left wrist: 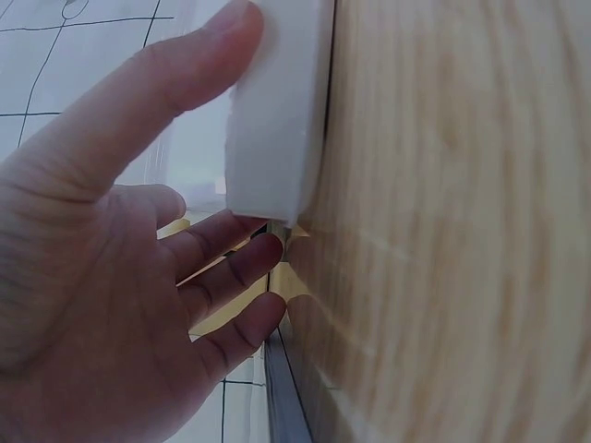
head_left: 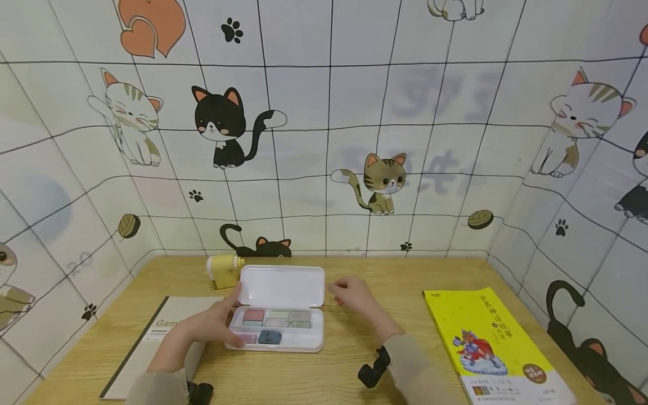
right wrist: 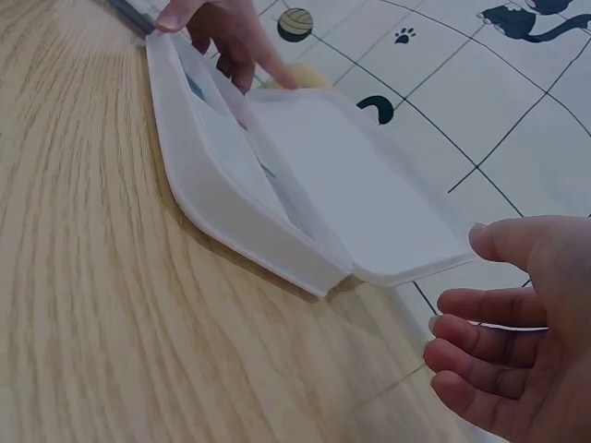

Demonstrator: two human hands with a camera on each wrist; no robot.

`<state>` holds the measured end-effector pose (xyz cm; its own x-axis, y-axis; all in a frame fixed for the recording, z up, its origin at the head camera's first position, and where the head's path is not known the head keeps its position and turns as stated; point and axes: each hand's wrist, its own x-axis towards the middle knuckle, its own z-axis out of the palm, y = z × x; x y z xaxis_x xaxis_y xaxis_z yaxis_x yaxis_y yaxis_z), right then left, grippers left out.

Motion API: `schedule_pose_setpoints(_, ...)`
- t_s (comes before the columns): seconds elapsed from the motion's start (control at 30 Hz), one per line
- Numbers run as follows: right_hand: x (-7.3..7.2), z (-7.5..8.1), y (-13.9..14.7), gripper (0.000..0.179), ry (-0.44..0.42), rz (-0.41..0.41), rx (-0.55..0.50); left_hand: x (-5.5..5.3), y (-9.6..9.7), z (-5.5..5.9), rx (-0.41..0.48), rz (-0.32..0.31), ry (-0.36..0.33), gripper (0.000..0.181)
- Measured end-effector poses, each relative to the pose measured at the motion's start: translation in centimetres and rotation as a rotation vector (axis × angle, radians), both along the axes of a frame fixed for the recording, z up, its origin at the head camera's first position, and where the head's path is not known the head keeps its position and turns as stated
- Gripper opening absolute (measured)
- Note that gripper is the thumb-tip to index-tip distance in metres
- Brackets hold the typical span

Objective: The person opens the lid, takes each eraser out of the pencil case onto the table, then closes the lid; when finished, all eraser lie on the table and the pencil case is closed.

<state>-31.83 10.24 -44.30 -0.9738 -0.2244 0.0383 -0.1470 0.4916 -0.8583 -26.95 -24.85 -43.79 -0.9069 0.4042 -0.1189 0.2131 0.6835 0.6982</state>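
Observation:
A white plastic case [head_left: 318, 337] lies on the table with its lid [head_left: 282, 287] swung up and back. Inside its base are several small coloured blocks in pink, pale green and pale grey, and one dark blue-grey block [head_left: 270, 337]. My left hand [head_left: 210, 323] holds the case at its left end, thumb at the front corner and index finger up against the lid's left side. Beside the lid's right edge is my right hand [head_left: 354, 295], its fingers loosely bent with nothing in them. In the right wrist view, its thumb tip [right wrist: 478, 238] overlaps the lid's corner.
A notebook [head_left: 157, 334] lies to the left, partly under the left forearm. Behind the case's left end stands a small yellow object [head_left: 223, 270]. A yellow book [head_left: 486, 337] lies at the right. Cat-patterned sheeting [head_left: 304, 140] encloses the table's back and sides.

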Motion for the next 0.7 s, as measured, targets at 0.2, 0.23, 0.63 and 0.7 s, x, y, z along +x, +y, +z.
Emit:
schedule_pose_setpoints(0.2,0.1,1.7,1.5,0.028,0.054,0.093,0.061,-0.2,0.0,0.0,-0.001,-0.02,0.012,0.132)
schedule_pose_setpoints(0.23,0.1,1.9,1.6,0.028,0.07,0.128,0.078,-0.2,0.0,0.0,-0.003,-0.021,0.012,0.132)
schedule_pose_setpoints(0.63,0.3,2.9,0.4,0.034,0.117,0.533,0.235,-0.2,0.0,-0.1,0.019,-0.032,0.008,0.134)
schedule_pose_setpoints(0.7,0.2,3.0,0.1,0.035,0.11,0.57,0.273,-0.2,0.0,0.0,0.022,-0.033,0.008,0.134)
